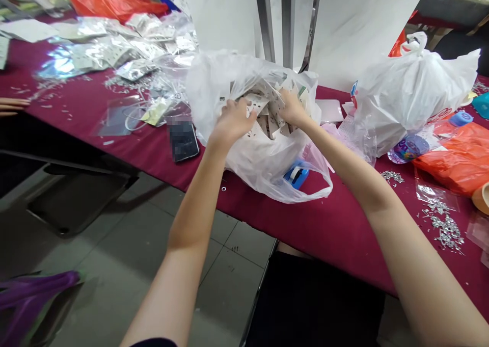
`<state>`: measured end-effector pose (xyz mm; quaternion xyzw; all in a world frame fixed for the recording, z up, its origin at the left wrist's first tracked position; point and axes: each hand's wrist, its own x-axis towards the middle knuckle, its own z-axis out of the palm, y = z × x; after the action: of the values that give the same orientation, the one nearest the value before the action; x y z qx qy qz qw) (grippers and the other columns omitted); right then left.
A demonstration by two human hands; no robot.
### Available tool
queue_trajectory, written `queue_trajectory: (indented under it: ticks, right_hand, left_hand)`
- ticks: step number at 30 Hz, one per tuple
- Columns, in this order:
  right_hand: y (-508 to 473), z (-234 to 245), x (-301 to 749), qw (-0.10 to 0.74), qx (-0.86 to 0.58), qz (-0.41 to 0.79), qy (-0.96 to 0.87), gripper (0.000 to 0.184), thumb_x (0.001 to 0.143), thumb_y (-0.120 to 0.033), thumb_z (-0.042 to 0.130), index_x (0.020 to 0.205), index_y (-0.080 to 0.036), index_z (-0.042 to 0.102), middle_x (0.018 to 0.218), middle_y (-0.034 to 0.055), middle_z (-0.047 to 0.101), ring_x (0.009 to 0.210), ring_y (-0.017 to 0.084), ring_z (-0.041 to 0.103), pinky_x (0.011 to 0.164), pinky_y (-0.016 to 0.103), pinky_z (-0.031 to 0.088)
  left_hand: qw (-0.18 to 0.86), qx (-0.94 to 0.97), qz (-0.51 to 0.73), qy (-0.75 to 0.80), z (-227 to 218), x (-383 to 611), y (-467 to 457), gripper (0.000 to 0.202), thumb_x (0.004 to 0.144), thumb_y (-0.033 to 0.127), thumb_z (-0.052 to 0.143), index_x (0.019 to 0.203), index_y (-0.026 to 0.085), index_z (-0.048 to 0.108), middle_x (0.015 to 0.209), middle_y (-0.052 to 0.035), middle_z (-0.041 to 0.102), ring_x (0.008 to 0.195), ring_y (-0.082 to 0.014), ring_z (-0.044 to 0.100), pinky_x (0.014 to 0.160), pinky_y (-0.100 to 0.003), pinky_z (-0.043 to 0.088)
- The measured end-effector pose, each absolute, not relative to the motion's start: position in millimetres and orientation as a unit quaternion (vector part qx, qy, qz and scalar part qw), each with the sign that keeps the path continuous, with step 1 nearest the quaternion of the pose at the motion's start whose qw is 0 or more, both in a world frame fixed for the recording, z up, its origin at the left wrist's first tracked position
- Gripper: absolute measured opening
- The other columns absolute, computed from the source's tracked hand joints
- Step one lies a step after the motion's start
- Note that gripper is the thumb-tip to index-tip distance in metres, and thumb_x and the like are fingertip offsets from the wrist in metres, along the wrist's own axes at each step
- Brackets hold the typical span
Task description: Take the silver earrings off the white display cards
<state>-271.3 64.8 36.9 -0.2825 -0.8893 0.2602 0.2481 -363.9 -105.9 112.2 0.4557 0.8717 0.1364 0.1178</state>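
Note:
A white plastic bag (263, 171) lies open on the table, holding many small white printed cards (272, 117) with dark marks or small pieces on them. My left hand (235, 118) rests over the left part of the cards, its fingers spread. Deeper in the bag, my right hand (293, 108) has its fingers bent together at the edge of a white card (275, 101); the fingertips are partly hidden. A blue object (296, 176) with a white strip shows beside and partly under the bag's front edge.
Left of the bag lie a phone (184, 140) and a heap of clear packets (126, 46). To the right stand a tied white bag (408, 92), a red bag (458, 151) and loose small metal pieces (445, 227). Another person's hand (13, 106) is at far left.

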Motion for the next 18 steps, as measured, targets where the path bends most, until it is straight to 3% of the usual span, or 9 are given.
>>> queue_trajectory:
  ticks: [3,8,12,18]
  right_hand:
    - [64.9,42.0,-261.6,0.271,-0.311,0.265,-0.872,0.054,0.070,0.006,0.048,0.116,-0.022,0.054,0.127,0.0083,0.068,0.128,0.030,0.059,0.115,0.049,0.045]
    - [67.4,50.2,-245.0,0.324,-0.279,0.281,-0.859,0.059,0.072,-0.001,0.051,0.126,-0.026,0.052,0.130,0.0056,0.068,0.128,0.028,0.061,0.117,0.048,0.045]
    - [65.3,57.2,-234.8,0.369,-0.278,0.262,-0.848,0.058,0.074,-0.006,0.054,0.130,-0.023,0.053,0.130,0.0073,0.069,0.128,0.029,0.061,0.118,0.049,0.045]
    - [68.7,82.2,-226.4,0.418,-0.237,0.278,-0.832,0.052,0.075,-0.012,0.058,0.125,-0.026,0.055,0.120,0.0044,0.071,0.117,0.025,0.065,0.102,0.038,0.057]
  left_hand:
    - [0.084,0.449,0.157,0.876,105.1,-377.1,-98.4,0.056,0.097,0.031,0.052,0.149,0.011,0.046,0.155,-0.0245,0.042,0.148,-0.0427,0.041,0.119,-0.057,0.040]
    - [0.057,0.438,0.148,0.885,83.2,-393.3,-84.5,0.066,0.091,0.031,0.065,0.150,0.009,0.045,0.155,-0.0292,0.042,0.147,-0.0494,0.036,0.113,-0.070,0.039]
    - [0.035,0.440,0.227,0.868,71.8,-405.7,-77.1,0.066,0.088,0.034,0.067,0.147,0.009,0.049,0.151,-0.0235,0.046,0.147,-0.0482,0.033,0.113,-0.078,0.031]
    - [0.086,0.482,0.240,0.838,75.1,-418.0,-63.9,0.063,0.087,0.032,0.069,0.144,0.011,0.051,0.155,-0.0209,0.043,0.152,-0.0438,0.026,0.117,-0.081,0.021]
